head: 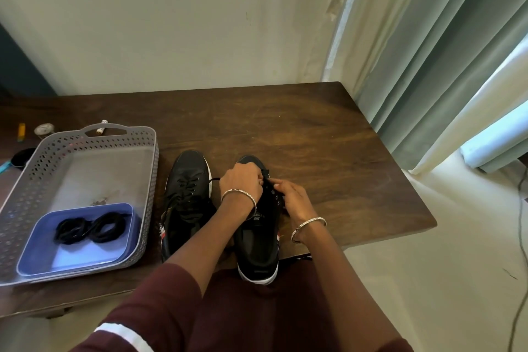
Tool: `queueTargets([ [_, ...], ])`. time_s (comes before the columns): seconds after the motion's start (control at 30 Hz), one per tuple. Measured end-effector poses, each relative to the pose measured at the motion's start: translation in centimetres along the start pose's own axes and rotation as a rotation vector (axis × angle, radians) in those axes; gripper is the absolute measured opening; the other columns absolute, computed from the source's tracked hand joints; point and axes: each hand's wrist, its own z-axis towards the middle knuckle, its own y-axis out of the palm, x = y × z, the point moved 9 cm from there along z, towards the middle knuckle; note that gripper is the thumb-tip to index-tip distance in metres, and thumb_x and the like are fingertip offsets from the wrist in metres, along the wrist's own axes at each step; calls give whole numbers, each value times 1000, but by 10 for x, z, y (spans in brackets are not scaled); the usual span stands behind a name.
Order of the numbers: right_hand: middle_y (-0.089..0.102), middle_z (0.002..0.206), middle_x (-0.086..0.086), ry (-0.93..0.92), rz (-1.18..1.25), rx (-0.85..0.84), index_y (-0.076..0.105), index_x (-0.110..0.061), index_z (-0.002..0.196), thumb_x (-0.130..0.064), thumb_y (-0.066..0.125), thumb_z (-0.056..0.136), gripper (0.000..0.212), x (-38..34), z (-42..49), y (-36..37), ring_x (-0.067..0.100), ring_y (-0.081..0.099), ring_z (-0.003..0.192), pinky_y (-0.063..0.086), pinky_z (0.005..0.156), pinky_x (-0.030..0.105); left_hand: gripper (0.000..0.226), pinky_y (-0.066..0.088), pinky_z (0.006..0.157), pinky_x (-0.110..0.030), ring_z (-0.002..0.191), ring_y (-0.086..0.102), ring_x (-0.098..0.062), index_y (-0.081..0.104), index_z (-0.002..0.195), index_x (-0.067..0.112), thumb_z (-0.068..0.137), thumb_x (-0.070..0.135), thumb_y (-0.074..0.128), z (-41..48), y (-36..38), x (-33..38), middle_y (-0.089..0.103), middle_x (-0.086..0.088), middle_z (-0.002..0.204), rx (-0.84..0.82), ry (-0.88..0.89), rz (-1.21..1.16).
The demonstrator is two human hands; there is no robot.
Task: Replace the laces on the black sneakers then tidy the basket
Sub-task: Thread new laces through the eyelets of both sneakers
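Currently, two coiled black laces (91, 227) are contained in a blue tray (71, 254) set inside the grey perforated basket (85, 140). On the wooden table (314, 137), the lace (215, 179) of the right sneaker (257, 251) is pinched by the left hand (243, 180) and the right hand (291, 197).

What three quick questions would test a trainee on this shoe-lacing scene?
1. True or false: the left hand and right hand both work at the lace of the curtain-side sneaker.
2. Where do the coiled black laces lie? A bare table; B blue tray; C inside a sneaker.
3. The blue tray sits inside the grey perforated ____.
Key: 1 true; 2 B; 3 basket.
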Motion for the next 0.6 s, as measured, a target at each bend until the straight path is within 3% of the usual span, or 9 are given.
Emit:
queueTargets([
  [0.17,76,100,4,-7,-24,19,75,-20,106,-32,49,102,29,4,9,-5,21,71,99,57,89,39,8,54,76,-35,92,67,-23,77,93,31,89,29,70,6,10,-12,74,2,93,-53,-16,-166],
  [0.27,77,91,4,-42,-92,78,77,-21,93,-25,66,94,12,5,17,-7,25,73,94,58,89,47,9,55,83,-36,95,68,-18,77,95,30,86,30,75,9,15,-17,76,6,95,-94,-4,-265],
  [0.37,76,81,3,-109,-211,149,76,-17,83,-21,76,86,5,-6,23,-8,22,73,82,60,83,44,16,54,85,-36,99,68,-16,72,103,29,88,28,73,6,19,-20,76,8,96,-131,0,-325],
  [0.43,73,77,0,-155,-384,163,73,-15,81,-21,75,87,9,-17,24,-6,15,68,74,57,76,33,18,51,88,-36,106,65,-18,68,110,29,92,28,67,-1,11,-21,75,8,102,-66,-5,-341],
  [0.5,69,75,-2,-176,-531,188,69,-17,80,-19,69,91,11,-23,22,-6,10,63,69,50,69,28,21,41,91,-38,114,56,-20,65,112,31,93,40,62,-19,-10,-17,68,11,110,112,-15,-234],
  [0.6,72,83,3,-128,-497,200,64,-17,80,-12,63,89,10,-18,25,-13,18,66,79,54,76,34,38,34,90,-38,105,49,-14,60,99,33,82,68,59,-56,-26,-5,55,12,103,259,-50,-145],
])
